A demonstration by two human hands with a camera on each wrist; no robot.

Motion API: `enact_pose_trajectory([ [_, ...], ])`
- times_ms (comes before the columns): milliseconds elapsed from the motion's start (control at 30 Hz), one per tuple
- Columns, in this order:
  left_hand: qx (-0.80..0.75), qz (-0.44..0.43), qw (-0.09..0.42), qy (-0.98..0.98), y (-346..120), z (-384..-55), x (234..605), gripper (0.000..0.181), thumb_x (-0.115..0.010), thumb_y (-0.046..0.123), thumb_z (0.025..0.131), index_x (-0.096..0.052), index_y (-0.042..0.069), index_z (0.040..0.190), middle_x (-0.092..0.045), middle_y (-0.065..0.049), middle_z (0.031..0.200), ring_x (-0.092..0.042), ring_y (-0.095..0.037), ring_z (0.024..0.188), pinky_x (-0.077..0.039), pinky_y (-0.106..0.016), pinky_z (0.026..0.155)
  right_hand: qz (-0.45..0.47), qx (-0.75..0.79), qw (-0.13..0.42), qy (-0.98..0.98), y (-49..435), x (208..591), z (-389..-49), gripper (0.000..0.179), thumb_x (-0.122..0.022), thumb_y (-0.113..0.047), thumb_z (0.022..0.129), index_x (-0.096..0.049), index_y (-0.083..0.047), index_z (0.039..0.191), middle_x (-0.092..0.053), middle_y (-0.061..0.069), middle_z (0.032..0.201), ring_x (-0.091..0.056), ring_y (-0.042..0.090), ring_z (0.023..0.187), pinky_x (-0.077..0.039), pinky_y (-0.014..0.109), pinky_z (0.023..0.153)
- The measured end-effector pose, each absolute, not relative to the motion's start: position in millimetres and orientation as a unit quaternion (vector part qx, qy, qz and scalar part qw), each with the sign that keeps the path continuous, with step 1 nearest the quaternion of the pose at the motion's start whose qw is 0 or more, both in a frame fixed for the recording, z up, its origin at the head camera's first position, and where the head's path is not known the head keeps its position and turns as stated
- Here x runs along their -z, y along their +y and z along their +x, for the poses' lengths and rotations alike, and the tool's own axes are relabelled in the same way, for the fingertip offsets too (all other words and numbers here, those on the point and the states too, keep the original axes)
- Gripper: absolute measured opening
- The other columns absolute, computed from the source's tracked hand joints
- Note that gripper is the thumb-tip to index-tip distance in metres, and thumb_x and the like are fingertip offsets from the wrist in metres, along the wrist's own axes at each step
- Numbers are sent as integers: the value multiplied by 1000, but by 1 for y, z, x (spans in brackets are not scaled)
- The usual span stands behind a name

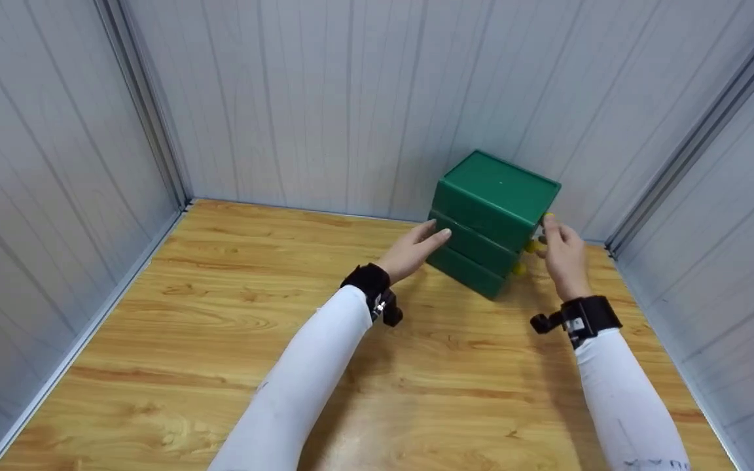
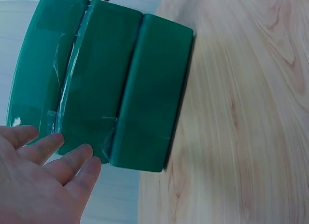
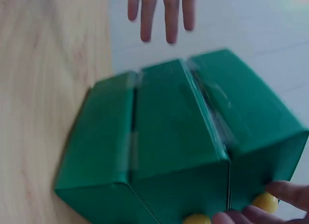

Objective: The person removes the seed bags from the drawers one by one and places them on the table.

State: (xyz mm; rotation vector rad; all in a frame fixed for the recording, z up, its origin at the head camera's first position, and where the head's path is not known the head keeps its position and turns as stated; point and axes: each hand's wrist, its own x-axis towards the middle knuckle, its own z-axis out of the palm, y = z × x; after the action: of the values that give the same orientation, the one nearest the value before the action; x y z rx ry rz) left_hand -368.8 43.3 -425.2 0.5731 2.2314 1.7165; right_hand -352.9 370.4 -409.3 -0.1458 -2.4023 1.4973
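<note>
Head view put the green three-tier drawer unit (image 1: 489,216) at the far edge of the wood-grain surface (image 1: 252,294), right of centre towards the far right corner, near the back wall (image 1: 311,98). The right hand (image 1: 565,255) had its thumb and fingers clamped on the yellow top knob (image 3: 266,203); the left hand (image 1: 413,253) hovered just beside the opposite end, fingers straight and slightly apart — the right wrist view showed a gap. The step in hand looked like taking hold of the top drawer; a pull there would probably have called for the left palm to brace the body. Glossy and upright, the unit stood angled, its tiers apparently closed — lower yellow knobs (image 1: 519,269) showed beneath.
</note>
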Motion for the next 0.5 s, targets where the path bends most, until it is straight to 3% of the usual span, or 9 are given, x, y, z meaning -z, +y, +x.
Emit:
enact_pose_trajectory([
  [100,-595,195,129,769,49,-368,422,95,-51,74,108,-24,16,179,-29,-9,183,-29,-29,167,-29,-55,134,-93,-498,187,-841,379,403,-367,82,-41,-68,114,-51,1,157,-53,23,152,-55,35,134,-50,45,112],
  [167,-597,196,127,767,55,-367,420,95,-51,73,109,-23,15,179,-27,-11,183,-28,-30,168,-29,-55,134,-101,-487,188,-847,386,399,-377,85,-43,-69,112,-45,-2,164,-49,23,158,-51,36,141,-46,47,117],
  [267,-603,198,128,762,65,-364,414,94,-51,72,110,-21,16,179,-24,-10,184,-26,-29,168,-27,-56,135,-72,-486,161,-856,399,396,-388,90,-45,-70,111,-30,-8,175,-28,22,178,-32,39,162,-32,57,131],
  [367,-598,208,119,765,78,-363,407,92,-51,72,110,-20,20,180,-21,-8,185,-22,-29,170,-25,-57,135,-16,-481,130,-867,410,394,-397,85,-43,-65,114,-21,-14,179,-8,19,185,-12,42,170,-18,64,135],
  [500,-591,216,113,769,94,-362,401,92,-50,74,109,-20,25,180,-20,-3,186,-21,-27,170,-24,-59,135,27,-459,119,-880,415,394,-400,75,-39,-59,118,-22,-18,179,-4,18,186,-3,42,170,-8,66,136],
])
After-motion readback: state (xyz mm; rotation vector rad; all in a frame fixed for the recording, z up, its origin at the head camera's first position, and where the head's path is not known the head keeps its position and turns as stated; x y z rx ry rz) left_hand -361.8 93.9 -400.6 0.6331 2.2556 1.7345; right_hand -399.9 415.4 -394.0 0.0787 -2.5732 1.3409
